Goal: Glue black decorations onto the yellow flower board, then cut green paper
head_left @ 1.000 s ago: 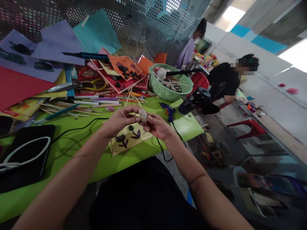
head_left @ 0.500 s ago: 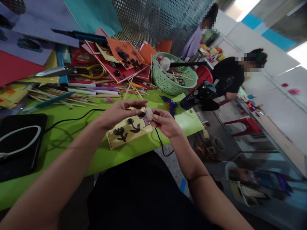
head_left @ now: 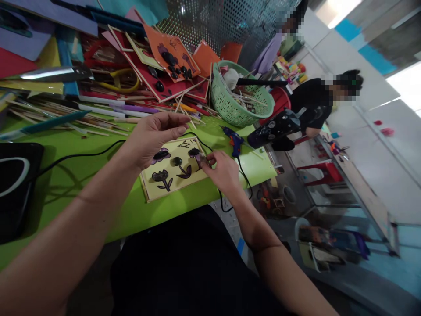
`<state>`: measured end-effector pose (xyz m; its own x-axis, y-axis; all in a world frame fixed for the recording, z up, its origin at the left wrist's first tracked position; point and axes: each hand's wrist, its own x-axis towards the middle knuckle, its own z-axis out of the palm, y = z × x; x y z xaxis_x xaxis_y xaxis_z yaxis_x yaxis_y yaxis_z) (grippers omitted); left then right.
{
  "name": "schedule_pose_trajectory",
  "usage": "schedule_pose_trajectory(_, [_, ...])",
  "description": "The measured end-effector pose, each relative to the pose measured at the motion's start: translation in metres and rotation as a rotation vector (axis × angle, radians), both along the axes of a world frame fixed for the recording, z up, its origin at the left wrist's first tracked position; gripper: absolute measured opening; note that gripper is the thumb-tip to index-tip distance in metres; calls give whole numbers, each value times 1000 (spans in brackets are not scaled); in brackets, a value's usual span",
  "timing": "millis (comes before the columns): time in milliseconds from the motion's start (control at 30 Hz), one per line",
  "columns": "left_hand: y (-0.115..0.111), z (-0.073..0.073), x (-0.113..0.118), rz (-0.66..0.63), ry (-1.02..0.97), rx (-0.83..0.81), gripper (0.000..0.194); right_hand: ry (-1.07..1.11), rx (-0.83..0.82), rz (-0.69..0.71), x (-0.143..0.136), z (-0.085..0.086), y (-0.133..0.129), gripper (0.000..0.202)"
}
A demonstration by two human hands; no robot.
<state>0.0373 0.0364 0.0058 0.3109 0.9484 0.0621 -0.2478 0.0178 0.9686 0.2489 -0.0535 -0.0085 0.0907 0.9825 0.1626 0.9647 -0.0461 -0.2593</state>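
Perforated metal (head_left: 217,26) rises at the top of the head view. Two people are at the upper right, one in a purple top (head_left: 268,55), the other in a black top (head_left: 309,101). Across the left and middle runs a green desk (head_left: 126,215).

At the centre of the frame lies a yellow card (head_left: 179,183) bearing flowers topped with dark, glossy pieces. The left hand (head_left: 143,140) is over the card's upper left corner, its thumb and fingers parted. The right hand (head_left: 225,173) has its fingertips at the card's right edge, curled together; whether they pinch anything I cannot tell.

Right of centre are a blue glue gun (head_left: 234,142), a green basket (head_left: 230,109) of sticks above it, and a dark cup (head_left: 272,129) beside it. A knife (head_left: 55,72) and pens (head_left: 101,109) lie at the upper left; a black slab (head_left: 19,219) sits at the left edge.
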Motion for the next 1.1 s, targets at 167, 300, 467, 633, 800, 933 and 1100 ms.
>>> schedule_pose_trajectory(167, [1,0,-1,10,-78,18,24,-67,-27,-17,-4,-1,1,16])
schedule_pose_trajectory(300, [2,0,-1,1,-130,13,24,-86,-42,-15,-7,0,1,16])
schedule_pose_trajectory(467, [3,1,0,13,-135,1,24,-107,-71,-31,-8,2,1,17])
schedule_pose_trajectory(633, [5,-2,-2,13,-128,18,26,-115,-96,-21,-8,5,3,18])
schedule_pose_trajectory(800, [7,-5,-3,10,-108,12,29,-102,-138,3,-6,10,3,25])
schedule_pose_trajectory(933, [5,-2,-3,19,-94,-1,27,-12,-80,69,6,18,-1,26])
schedule_pose_trajectory(1100, [3,1,-2,26,-88,-30,25,153,40,240,24,20,-2,17])
